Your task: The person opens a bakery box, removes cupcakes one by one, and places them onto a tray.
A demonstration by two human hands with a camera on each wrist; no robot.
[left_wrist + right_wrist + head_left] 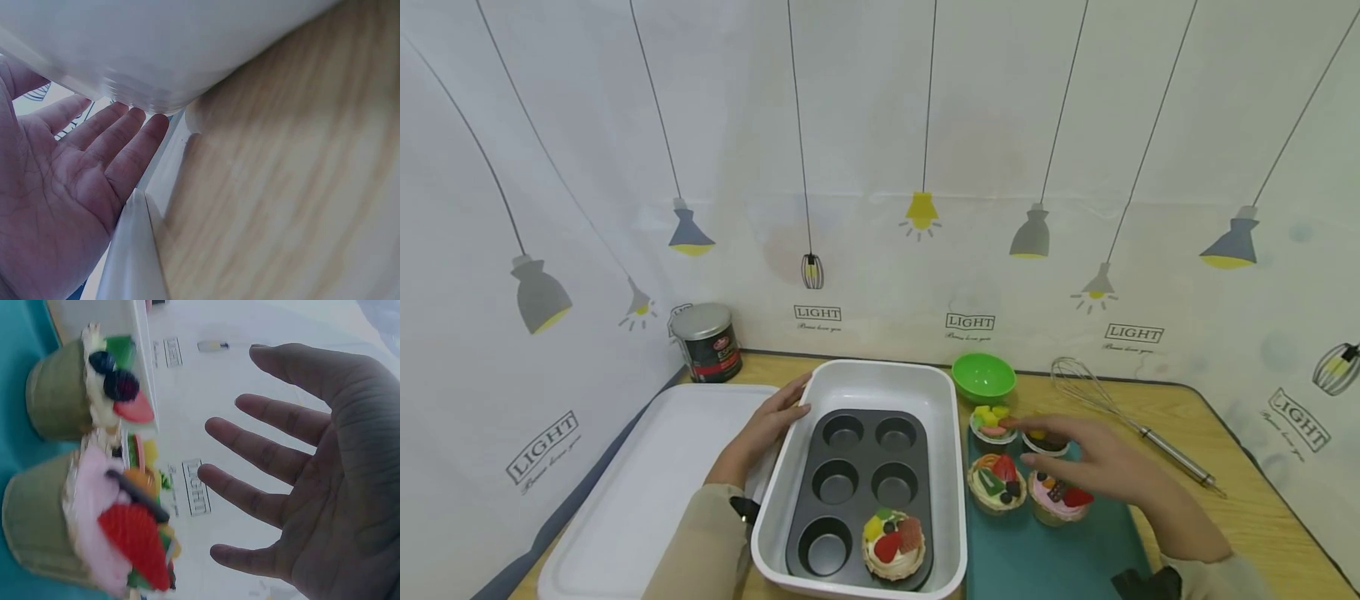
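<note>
My left hand (767, 421) grips the left rim of a deep white rectangular pan (886, 375); its thumb lies over the rim, and its fingertips (159, 125) meet the outer wall in the left wrist view. Inside the pan sits a dark muffin tin (865, 500) with a fruit-topped cream tart (892, 546) in its front right cup. Above several tarts on a teal tray (1030, 567) hovers my right hand (1097, 458), fingers spread and holding nothing. Below it are a pink-cream tart with a strawberry (1060, 500) and a white-cream tart with berries (996, 483).
A flat white tray (640, 500) lies on the left, with a dark tin can (706, 342) behind it. At the back stands a green bowl (983, 377). A whisk (1138, 427) rests on the wooden table at right, before a printed wall covering (880, 125).
</note>
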